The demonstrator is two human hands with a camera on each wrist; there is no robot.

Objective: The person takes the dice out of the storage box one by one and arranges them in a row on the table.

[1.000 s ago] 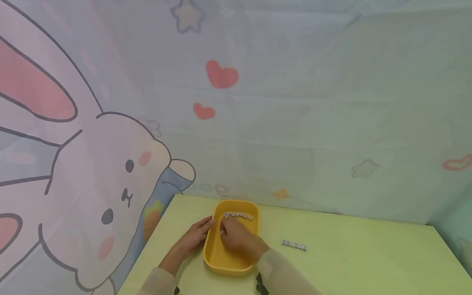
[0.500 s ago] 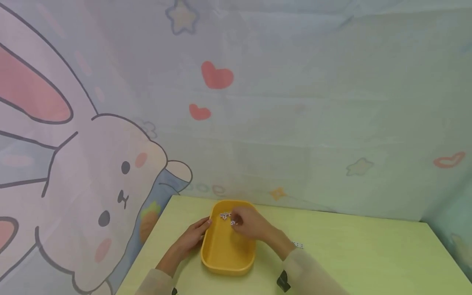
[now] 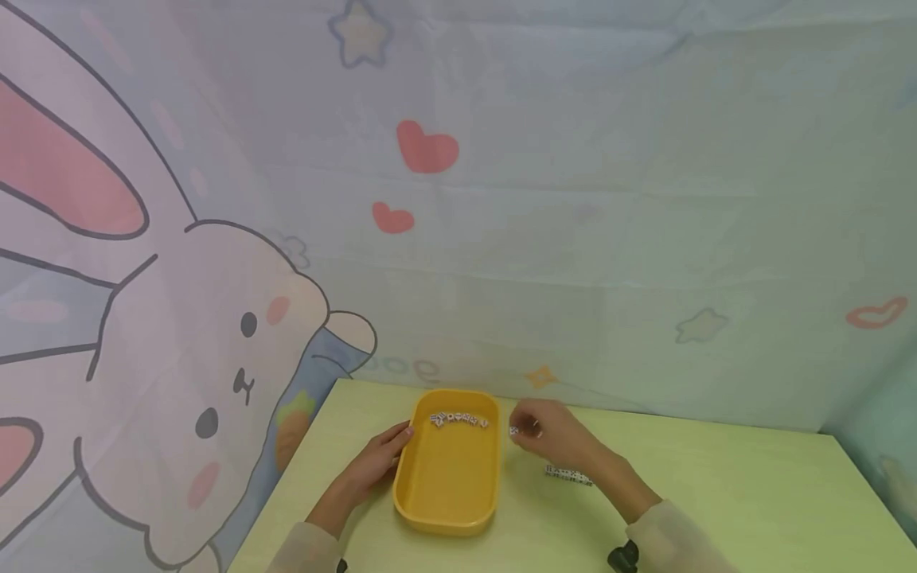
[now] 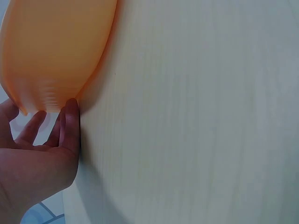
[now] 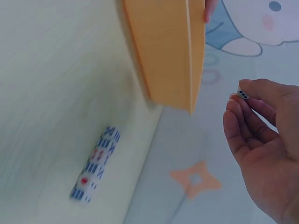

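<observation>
A yellow plastic tray (image 3: 446,485) stands on the table, with several small white dice (image 3: 466,418) in a loose, uneven line near its far end. My left hand (image 3: 372,463) holds the tray's left side, thumb at the rim and fingers against the outer wall, as the left wrist view also shows. Right of the tray, my right hand (image 3: 562,436) is raised over the table. Its thumb and fingertips pinch one die (image 5: 243,93), dark pips showing in the right wrist view. Below that hand, several dice stand in a straight row (image 3: 569,475), overlapped partly by the wrist.
The pale yellow-green table (image 3: 716,493) extends to the right of the dice row. Behind it hangs a printed cloth backdrop (image 3: 609,239) with a rabbit, hearts and stars, meeting the table's back edge.
My right hand has picked up a die inside the tray and carried it right, out past the tray's rim. My left hand has stayed at the tray's left side.
</observation>
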